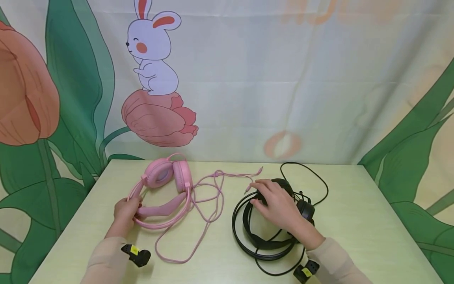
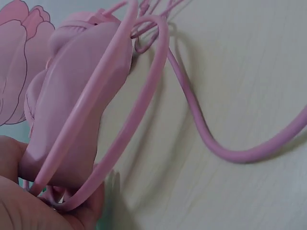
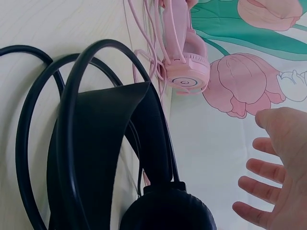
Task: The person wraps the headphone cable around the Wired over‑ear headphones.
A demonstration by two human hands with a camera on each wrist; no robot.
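Observation:
Pink over-ear headphones (image 1: 182, 176) stand at the left of the table, ear cups toward the back. My left hand (image 1: 125, 211) grips the side of their headband, thumb and fingers around the thin bands beside the padded strap (image 2: 72, 105). Black headphones (image 1: 307, 210) lie to the right, with their double band and strap (image 3: 86, 143) toward the front. Over their far ear cup hovers my right hand (image 1: 278, 205), fingers extended and spread. In the right wrist view that hand holds nothing, and a gap shows between it and the black headphones.
A pink cable (image 1: 193, 252) loops across the table (image 1: 213, 272) between the two headphones, its two plugs near the back. The black cable (image 1: 327, 187) curls behind and in front of the black headphones. A printed curtain (image 1: 241, 79) hangs behind the table.

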